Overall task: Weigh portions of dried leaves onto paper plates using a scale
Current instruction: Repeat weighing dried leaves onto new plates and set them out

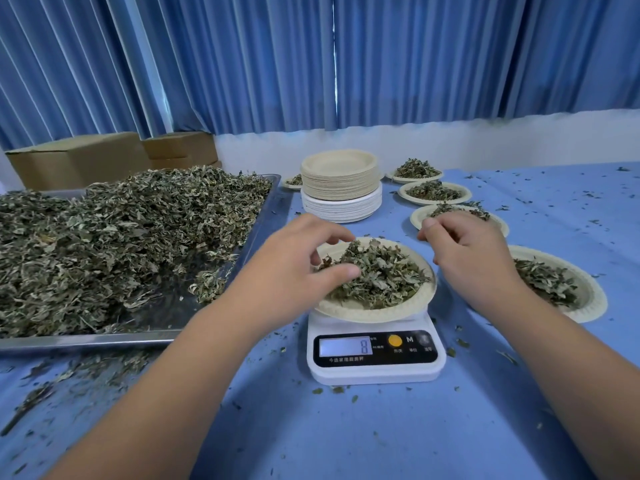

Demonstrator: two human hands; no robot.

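A paper plate [408, 304] heaped with dried leaves [381, 275] sits on a white digital scale [375, 370] whose display shows 8. My left hand [294, 268] lies over the plate's left side, thumb and curled fingers pinching leaves at the heap's edge. My right hand [467, 251] hovers just beside the plate's right rim with its fingers loosely curled and nothing visible in them. A steel tray [86, 339] on the left holds a big pile of loose dried leaves [104, 244].
A tall stack of empty paper plates [341, 185] stands behind the scale. Several filled plates [434, 192] line up at the right, the nearest [588, 299] beside my right wrist. Cardboard boxes [76, 161] stand at the back left. Leaf crumbs litter the blue tablecloth [381, 438].
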